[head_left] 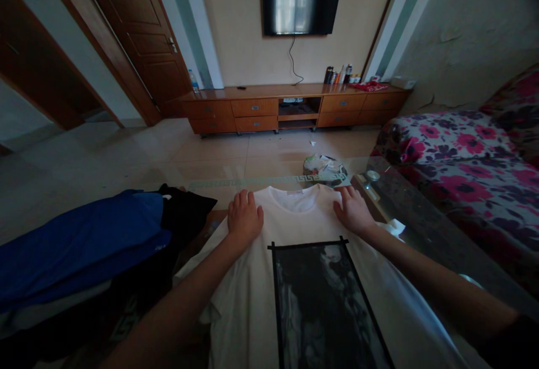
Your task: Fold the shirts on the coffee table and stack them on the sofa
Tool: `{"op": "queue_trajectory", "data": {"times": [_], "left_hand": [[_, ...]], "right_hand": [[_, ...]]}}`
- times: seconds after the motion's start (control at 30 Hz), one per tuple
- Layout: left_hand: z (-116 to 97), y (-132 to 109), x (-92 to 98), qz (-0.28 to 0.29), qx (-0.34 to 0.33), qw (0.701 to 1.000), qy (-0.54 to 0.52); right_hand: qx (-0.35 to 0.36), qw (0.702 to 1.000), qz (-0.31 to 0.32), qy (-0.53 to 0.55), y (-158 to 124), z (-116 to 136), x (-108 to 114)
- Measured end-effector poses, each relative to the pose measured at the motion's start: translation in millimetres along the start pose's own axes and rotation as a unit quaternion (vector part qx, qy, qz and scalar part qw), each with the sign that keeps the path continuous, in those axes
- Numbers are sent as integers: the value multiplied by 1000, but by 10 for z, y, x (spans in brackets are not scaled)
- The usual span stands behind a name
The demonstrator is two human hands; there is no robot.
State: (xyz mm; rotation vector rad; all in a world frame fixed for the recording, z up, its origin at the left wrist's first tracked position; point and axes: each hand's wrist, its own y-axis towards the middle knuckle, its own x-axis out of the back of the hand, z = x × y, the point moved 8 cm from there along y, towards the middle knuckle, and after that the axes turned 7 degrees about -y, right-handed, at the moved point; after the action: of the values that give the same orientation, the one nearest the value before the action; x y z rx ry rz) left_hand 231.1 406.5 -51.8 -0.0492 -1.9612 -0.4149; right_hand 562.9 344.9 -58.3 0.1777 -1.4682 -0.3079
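Note:
A white T-shirt point(248, 279) lies spread face up over a glass-topped table, its collar at the far side. A dark picture print framed in black lines point(315, 301) covers its front. At the left shoulder seam, my left hand point(245, 215) is closed on the cloth with its fingers curled over the edge. My right hand point(354, 210) grips the opposite shoulder in the same way. Both thumbs point inward toward the neckline. The fabric between the hands is fairly smooth, while the left sleeve hangs in folds. The shirt's lower end runs out of view.
Left of the shirt lies a pile of clothes with a blue garment point(84, 240) on top. The glass table point(438, 245) extends right, beside a flowered sofa point(458, 139). Beyond stand a plastic-bagged bin point(324, 168) and a low wooden TV cabinet point(255, 116).

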Motion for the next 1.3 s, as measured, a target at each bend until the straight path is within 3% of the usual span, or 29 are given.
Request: {"op": "queue_trajectory", "data": {"times": [0.13, 0.23, 0.47, 0.7, 0.87, 1.0, 1.17, 1.3], "left_hand": [[120, -416, -203, 44, 12, 999, -4], [270, -501, -323, 51, 26, 998, 11], [399, -112, -439, 68, 6, 997, 18], [469, 244, -505, 82, 5, 997, 14], [398, 227, -346, 49, -10, 999, 16], [386, 38, -147, 45, -50, 997, 48], [533, -363, 98, 84, -103, 989, 64], [665, -671, 195, 112, -113, 985, 70]], "right_hand": [[-12, 996, 70, -57, -500, -71, -162], [-56, 990, 104, -78, -659, -250, -362], [-87, 987, 115, -66, -383, -503, -605], [-98, 988, 108, -48, -84, -519, -648], [-82, 989, 116, -30, -64, -495, -566], [-51, 995, 68, -49, -249, -614, -273], [-158, 979, 100, -79, -613, -1284, -29], [-206, 966, 155, -21, -656, -1675, -1]]}}
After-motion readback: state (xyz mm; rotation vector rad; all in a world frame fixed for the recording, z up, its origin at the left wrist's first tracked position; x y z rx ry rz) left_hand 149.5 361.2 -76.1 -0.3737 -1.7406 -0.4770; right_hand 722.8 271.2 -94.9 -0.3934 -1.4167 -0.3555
